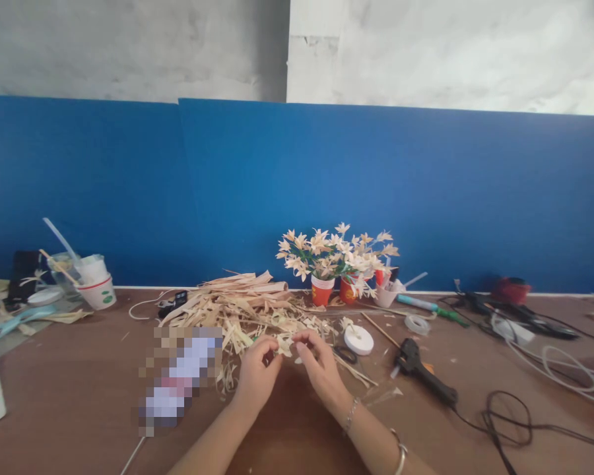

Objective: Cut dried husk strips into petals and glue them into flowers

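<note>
My left hand (260,371) and my right hand (318,368) are close together over the near edge of a heap of dry husk strips (247,300). Thumb and fingertips of the left pinch at a small pale husk piece (284,346) lying between the hands. On the right, thumb and forefinger are bent toward the same spot; whether they grip anything is too small to make out. Behind the hands, pale husk flowers (317,244) stand in red paper cups (321,291). A round white lid (358,340) lies right of my right hand.
Right of the hands lies a black glue gun (423,373) with its cable (517,429) looping across the table. A pixelated object (181,379) is at left. Further out are a tape roll (418,324), a white cup (98,291) and coiled wires (549,356). A blue partition (228,191) closes the back.
</note>
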A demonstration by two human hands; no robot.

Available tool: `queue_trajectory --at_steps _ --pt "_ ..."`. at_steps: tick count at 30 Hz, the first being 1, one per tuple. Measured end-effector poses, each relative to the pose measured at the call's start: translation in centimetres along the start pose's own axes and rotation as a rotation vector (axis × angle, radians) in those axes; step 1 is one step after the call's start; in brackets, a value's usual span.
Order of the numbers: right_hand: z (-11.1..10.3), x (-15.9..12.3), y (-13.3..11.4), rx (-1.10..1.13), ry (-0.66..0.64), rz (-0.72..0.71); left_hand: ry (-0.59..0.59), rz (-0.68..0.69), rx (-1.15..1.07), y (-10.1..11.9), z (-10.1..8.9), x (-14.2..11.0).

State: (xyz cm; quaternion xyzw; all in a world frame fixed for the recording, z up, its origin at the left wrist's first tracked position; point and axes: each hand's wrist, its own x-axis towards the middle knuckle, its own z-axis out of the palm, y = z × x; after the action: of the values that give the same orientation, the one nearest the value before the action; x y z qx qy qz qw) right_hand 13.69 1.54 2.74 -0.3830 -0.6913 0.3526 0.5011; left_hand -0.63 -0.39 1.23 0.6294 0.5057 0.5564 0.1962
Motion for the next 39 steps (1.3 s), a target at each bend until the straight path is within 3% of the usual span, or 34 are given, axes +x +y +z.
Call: queue_trajectory --at_steps 4,8,22,31,34,39 --pt "0.1 0.1 -0.2 0.044 -0.016 0.017 -0.096 0.033 0.005 -0.2 0.2 0.0" --pt "0.4 0.2 0.2 0.099 -0.025 0.057 -0.144 -0.024 0.0 -0.4 0.3 -0.3" --pt "0.6 0.3 0.9 0.18 -0.034 0.153 -0.099 -0.024 -0.025 0.0 0.3 -0.2" --pt "0.5 0.4 1.0 0.119 -0.04 0.136 -0.128 -0.077 -0.029 -0.5 0.4 -0.4" --pt "0.3 0.2 1.0 0.016 -0.001 0.068 -0.12 -0.088 -0.013 -0.6 0.4 -0.3" --pt "0.1 -0.5 0.3 -0.352 0.119 -0.316 -0.087 -0.082 0.069 -0.4 0.4 -0.1"
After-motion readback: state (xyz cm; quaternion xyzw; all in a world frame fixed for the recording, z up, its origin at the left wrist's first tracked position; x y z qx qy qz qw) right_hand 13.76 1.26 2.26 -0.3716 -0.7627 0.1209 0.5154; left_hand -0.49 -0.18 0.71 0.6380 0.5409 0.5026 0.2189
